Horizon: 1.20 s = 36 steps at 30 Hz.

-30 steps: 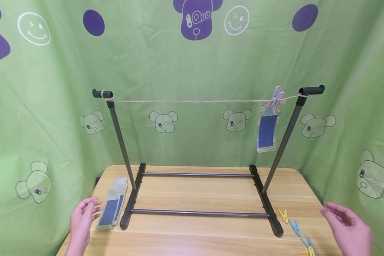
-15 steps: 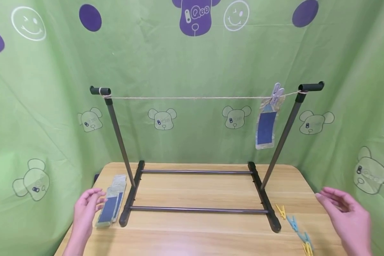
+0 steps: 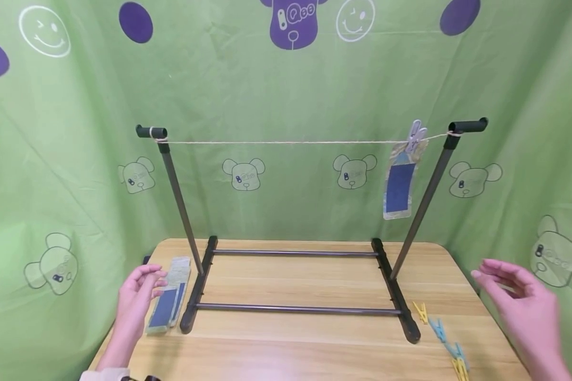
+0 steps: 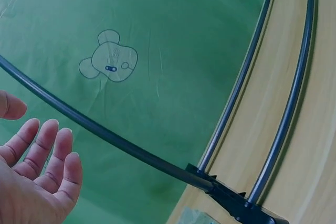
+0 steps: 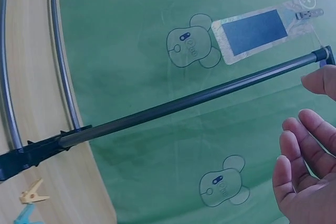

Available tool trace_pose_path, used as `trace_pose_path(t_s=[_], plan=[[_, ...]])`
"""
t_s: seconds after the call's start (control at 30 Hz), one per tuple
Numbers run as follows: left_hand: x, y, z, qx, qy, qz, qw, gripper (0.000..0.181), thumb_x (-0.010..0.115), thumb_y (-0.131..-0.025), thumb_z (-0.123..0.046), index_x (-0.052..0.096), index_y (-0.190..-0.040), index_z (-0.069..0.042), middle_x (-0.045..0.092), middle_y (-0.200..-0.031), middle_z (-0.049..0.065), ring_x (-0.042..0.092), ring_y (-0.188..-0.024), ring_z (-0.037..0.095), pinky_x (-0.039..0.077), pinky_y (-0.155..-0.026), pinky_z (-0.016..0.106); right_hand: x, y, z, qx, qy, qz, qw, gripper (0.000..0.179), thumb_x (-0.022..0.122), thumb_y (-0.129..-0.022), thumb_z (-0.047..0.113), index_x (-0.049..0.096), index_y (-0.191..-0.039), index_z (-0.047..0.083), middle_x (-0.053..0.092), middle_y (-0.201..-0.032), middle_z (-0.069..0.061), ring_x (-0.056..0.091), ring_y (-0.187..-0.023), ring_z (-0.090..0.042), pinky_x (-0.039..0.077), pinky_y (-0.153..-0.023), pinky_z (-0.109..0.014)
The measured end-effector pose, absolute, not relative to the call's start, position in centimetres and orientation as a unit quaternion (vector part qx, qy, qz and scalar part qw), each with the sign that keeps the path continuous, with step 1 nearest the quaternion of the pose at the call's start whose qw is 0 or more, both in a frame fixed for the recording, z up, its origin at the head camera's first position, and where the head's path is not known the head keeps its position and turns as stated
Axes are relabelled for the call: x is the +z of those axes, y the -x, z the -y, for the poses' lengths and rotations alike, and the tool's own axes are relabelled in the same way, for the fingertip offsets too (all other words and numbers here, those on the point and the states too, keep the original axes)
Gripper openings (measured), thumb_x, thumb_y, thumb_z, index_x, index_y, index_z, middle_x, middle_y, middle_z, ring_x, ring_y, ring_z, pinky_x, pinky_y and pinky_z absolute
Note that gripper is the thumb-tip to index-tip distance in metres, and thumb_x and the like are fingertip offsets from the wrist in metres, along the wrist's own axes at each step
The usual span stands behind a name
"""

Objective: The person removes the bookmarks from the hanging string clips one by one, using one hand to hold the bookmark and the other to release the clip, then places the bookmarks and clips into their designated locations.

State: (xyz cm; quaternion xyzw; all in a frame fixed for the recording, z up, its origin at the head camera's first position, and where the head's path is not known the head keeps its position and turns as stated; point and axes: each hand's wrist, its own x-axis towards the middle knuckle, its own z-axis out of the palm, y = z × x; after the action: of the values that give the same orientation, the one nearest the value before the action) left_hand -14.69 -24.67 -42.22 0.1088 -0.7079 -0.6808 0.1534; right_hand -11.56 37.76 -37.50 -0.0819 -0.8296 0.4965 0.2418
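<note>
My left hand [image 3: 135, 299] hovers at the table's left, fingers loosely bent and holding nothing. Close beside it lie several flat pale strips with dark blue rectangles [image 3: 164, 307], overlapping on the tabletop. My right hand [image 3: 524, 307] is raised over the right side, also holding nothing, with thumb and fingers apart. Yellow clothespins [image 3: 421, 313] and blue clothespins [image 3: 438, 330] lie in a slanting row to its left. A similar strip [image 3: 398, 188] hangs from the string [image 3: 276, 142], pinned near the right post by a white clothespin [image 3: 415, 138].
A dark tube frame stands on the wooden table [image 3: 286, 338], its left post [image 3: 178, 201] and right post [image 3: 421, 211] carrying the string. Two low crossbars [image 3: 295, 308] join the feet. Green printed curtain [image 3: 291, 206] encloses the back and sides.
Both hands have risen in the head view, the left one also moving rightward. The view has shifted slightly. The strips, clothespins and frame stay in place.
</note>
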Motion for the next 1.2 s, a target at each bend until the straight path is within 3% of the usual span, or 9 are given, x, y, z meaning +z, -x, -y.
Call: trace_pose_path(t_s=[0.33, 0.57, 0.93, 1.2], plan=[[-40.4, 15.3, 23.4, -0.673, -0.069, 0.719, 0.158, 0.022, 0.054, -0.097, -0.004, 0.052, -0.116, 0.008, 0.067, -0.092, -0.005, 0.064, -0.084, 0.014, 0.056, -0.071, 0.021, -35.2, 12.0, -37.2, 0.497, 0.043, 0.831, 0.244, 0.042, 0.075, -0.086, 0.008, 0.061, -0.125, 0.006, 0.066, -0.11, 0.007, 0.061, -0.094, 0.003, 0.046, -0.078, -0.004], [-39.3, 15.5, 22.5, -0.655, -0.039, 0.737, 0.16, 0.026, 0.059, -0.097, -0.009, 0.053, -0.117, 0.006, 0.065, -0.102, 0.003, 0.063, -0.086, 0.013, 0.056, -0.072, 0.021, -33.8, 12.3, -36.8, 0.481, 0.013, 0.838, 0.257, 0.042, 0.074, -0.085, 0.005, 0.061, -0.125, 0.004, 0.066, -0.109, 0.002, 0.061, -0.093, 0.001, 0.046, -0.08, -0.004], [-38.0, 16.0, 21.0, -0.647, -0.004, 0.745, 0.164, 0.024, 0.06, -0.096, -0.007, 0.055, -0.117, 0.003, 0.063, -0.1, 0.0, 0.063, -0.085, 0.011, 0.055, -0.072, 0.021, -32.1, 12.6, -36.4, 0.479, 0.002, 0.836, 0.269, 0.04, 0.074, -0.085, 0.003, 0.062, -0.124, 0.004, 0.067, -0.108, 0.008, 0.062, -0.091, -0.001, 0.047, -0.078, -0.005], [-37.3, 16.4, 19.8, -0.66, 0.017, 0.734, 0.163, 0.026, 0.063, -0.094, -0.006, 0.056, -0.116, 0.006, 0.063, -0.1, 0.006, 0.064, -0.084, 0.013, 0.055, -0.07, 0.02, -31.1, 13.1, -35.8, 0.487, -0.004, 0.83, 0.273, 0.041, 0.074, -0.085, 0.001, 0.062, -0.124, 0.005, 0.066, -0.109, 0.008, 0.061, -0.092, -0.001, 0.047, -0.078, -0.005]])
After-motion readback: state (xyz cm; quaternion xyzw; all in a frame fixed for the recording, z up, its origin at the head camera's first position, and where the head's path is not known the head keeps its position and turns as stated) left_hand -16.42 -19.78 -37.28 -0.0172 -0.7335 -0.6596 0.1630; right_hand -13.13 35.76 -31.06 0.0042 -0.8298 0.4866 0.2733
